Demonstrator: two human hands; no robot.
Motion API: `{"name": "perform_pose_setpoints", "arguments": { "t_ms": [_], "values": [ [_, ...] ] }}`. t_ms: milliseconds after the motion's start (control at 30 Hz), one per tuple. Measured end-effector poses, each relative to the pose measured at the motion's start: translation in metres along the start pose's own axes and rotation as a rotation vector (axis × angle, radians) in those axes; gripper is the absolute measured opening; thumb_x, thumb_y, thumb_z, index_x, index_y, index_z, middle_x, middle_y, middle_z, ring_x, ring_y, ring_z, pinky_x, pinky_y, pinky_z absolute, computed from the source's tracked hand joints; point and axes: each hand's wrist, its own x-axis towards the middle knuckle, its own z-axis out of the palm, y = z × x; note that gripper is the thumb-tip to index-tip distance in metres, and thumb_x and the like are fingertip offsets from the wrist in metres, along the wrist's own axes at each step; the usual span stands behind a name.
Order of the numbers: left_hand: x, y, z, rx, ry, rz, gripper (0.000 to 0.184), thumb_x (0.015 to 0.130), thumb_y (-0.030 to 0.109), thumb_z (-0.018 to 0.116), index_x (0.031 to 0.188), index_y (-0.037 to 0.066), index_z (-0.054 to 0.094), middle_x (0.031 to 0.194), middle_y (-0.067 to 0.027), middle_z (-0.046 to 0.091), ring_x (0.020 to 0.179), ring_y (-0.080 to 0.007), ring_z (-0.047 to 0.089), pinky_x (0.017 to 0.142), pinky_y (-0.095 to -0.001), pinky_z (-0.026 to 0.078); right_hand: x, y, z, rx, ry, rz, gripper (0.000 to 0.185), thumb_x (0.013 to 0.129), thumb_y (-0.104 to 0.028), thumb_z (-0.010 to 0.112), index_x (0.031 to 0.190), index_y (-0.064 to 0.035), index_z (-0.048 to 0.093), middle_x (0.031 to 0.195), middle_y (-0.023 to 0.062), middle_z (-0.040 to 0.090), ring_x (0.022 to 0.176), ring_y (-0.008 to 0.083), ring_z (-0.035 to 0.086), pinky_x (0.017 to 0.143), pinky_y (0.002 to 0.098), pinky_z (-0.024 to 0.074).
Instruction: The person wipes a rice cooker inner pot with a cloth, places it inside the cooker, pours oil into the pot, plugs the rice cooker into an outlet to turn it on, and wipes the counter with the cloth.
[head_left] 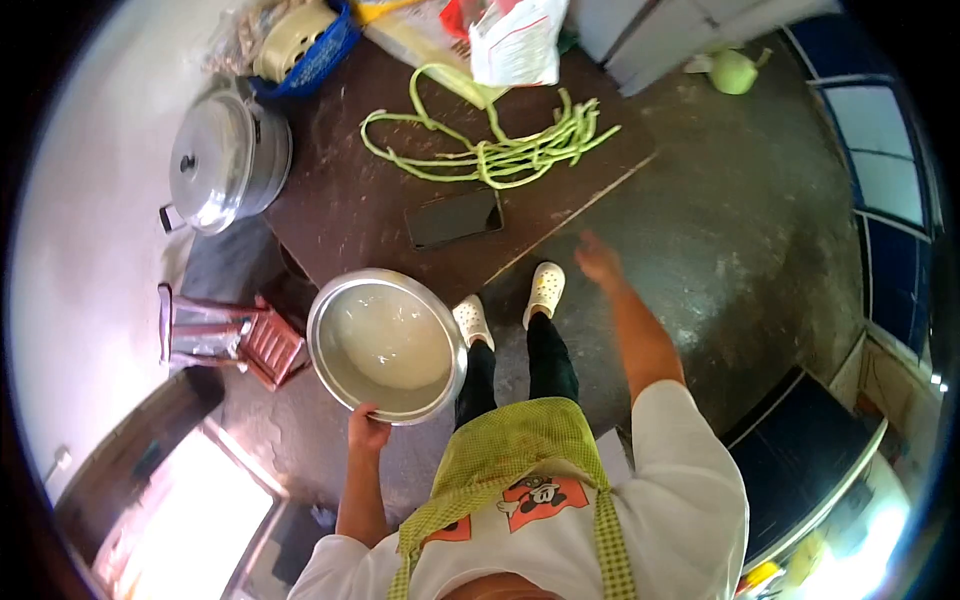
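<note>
My left hand (pixel 369 427) is closed on the near rim of a wide metal basin (pixel 326 375). Cloudy water with what looks like rice (pixel 395 345) fills its lower part. The basin is beside the corner of the dark brown table (pixel 340 235), level rather than tipped. Off to the right, my right hand (pixel 598 258) hangs over the floor near the table's edge, a little blurred, fingers apart and nothing visible in them. A dark phone (pixel 455 219) lies on the table, and behind it a loose bunch of long green beans (pixel 535 150).
A lidded metal pot (pixel 225 160) and a blue basket (pixel 318 62) stand along the table's left side. Farther back is a white printed bag (pixel 517 45). A small reddish wooden chair (pixel 265 340) is left of the basin. A green round gourd-like thing (pixel 733 72) lies at upper right.
</note>
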Motion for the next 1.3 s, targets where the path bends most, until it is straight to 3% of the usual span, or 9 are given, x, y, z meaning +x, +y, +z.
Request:
{"name": "perform_pose_setpoints", "arguments": {
  "t_ms": [100,267,500,700,767,867,1000,1133,1300],
  "values": [
    [-0.006,-0.007,0.026,-0.003,0.101,0.009,0.039,0.073,0.001,0.048,0.112,-0.004,0.046,0.109,-0.0133,0.055,0.099,-0.0266,0.055,0.093,-0.0377,0.042,0.072,-0.016,-0.042,-0.364,0.244,-0.172,0.066,0.083,-0.044,0.050,0.137,-0.0165,0.024,0.142,0.0111,0.022,0.127,0.0351,0.026,0.103,0.0451,0.0259],
    [0.003,-0.007,0.002,0.071,0.121,-0.029,0.037,0.076,0.005,0.051,0.111,-0.004,0.047,0.108,-0.0142,0.056,0.099,-0.0265,0.055,0.091,-0.0367,0.043,0.200,-0.001,-0.030,-0.225,0.667,-0.236,0.064,0.081,-0.043,0.054,0.128,-0.0047,0.034,0.129,0.0153,0.037,0.116,0.0309,0.038,0.095,0.0425,0.0324],
    [0.001,-0.005,-0.008,0.097,0.132,-0.119,0.031,0.075,0.005,0.053,0.105,-0.003,0.051,0.103,-0.0131,0.058,0.096,-0.0255,0.057,0.088,-0.0362,0.044,0.153,0.013,-0.029,0.124,0.470,-0.138,0.051,0.079,-0.038,0.058,0.114,-0.0026,0.047,0.110,0.0160,0.050,0.094,0.0268,0.051,0.078,0.0399,0.0420],
    [0.004,-0.006,-0.008,0.101,0.101,-0.062,0.030,0.074,0.002,0.054,0.103,-0.004,0.052,0.099,-0.0120,0.060,0.090,-0.0240,0.059,0.083,-0.0350,0.048,-0.094,0.011,0.066,0.963,-0.115,-0.314,0.026,0.078,-0.016,0.055,0.100,-0.0021,0.058,0.089,0.0071,0.060,0.076,0.0151,0.057,0.067,0.0305,0.0476],
    [0.010,-0.006,-0.009,0.136,0.143,-0.055,0.028,0.076,0.001,0.053,0.103,-0.005,0.051,0.100,-0.0134,0.059,0.089,-0.0236,0.059,0.082,-0.0343,0.049,-0.178,-0.048,0.082,0.862,-0.337,-0.268,0.032,0.081,-0.015,0.051,0.111,-0.0028,0.054,0.096,0.0071,0.059,0.089,0.0178,0.055,0.081,0.0321,0.0436],
    [0.007,-0.003,0.002,0.175,0.027,-0.012,0.025,0.076,0.001,0.053,0.100,-0.006,0.052,0.099,-0.0146,0.058,0.087,-0.0239,0.059,0.080,-0.0349,0.050,-0.227,-0.110,0.170,1.783,-0.392,0.168,0.037,0.088,-0.026,0.047,0.118,-0.0038,0.046,0.108,0.0065,0.054,0.098,0.0175,0.052,0.087,0.0319,0.0409],
    [0.027,-0.003,-0.019,0.257,-0.016,-0.034,0.024,0.076,0.000,0.052,0.099,-0.009,0.050,0.098,-0.0162,0.057,0.086,-0.0256,0.059,0.075,-0.0373,0.052,-0.187,-0.142,0.133,1.617,-0.571,-0.030,0.039,0.088,-0.031,0.045,0.121,-0.0084,0.042,0.111,0.0096,0.051,0.095,0.0162,0.053,0.081,0.0330,0.0446],
    [0.023,0.001,-0.008,0.237,-0.007,0.017,0.027,0.075,-0.001,0.051,0.100,-0.010,0.048,0.098,-0.0187,0.056,0.084,-0.0306,0.060,0.071,-0.0442,0.053,-0.142,-0.212,0.095,1.000,-0.319,-0.442,0.043,0.087,-0.028,0.047,0.124,-0.0088,0.038,0.110,0.0099,0.050,0.095,0.0160,0.050,0.078,0.0309,0.0444],
    [0.022,-0.011,0.004,0.087,-0.049,0.038,0.026,0.075,-0.002,0.050,0.100,-0.008,0.047,0.097,-0.0178,0.056,0.084,-0.0297,0.059,0.068,-0.0447,0.052,-0.139,-0.250,0.074,1.021,-0.449,-0.434,0.035,0.088,-0.022,0.047,0.119,-0.0067,0.046,0.100,0.0076,0.058,0.081,0.0152,0.058,0.073,0.0308,0.0485]
  ]
}}
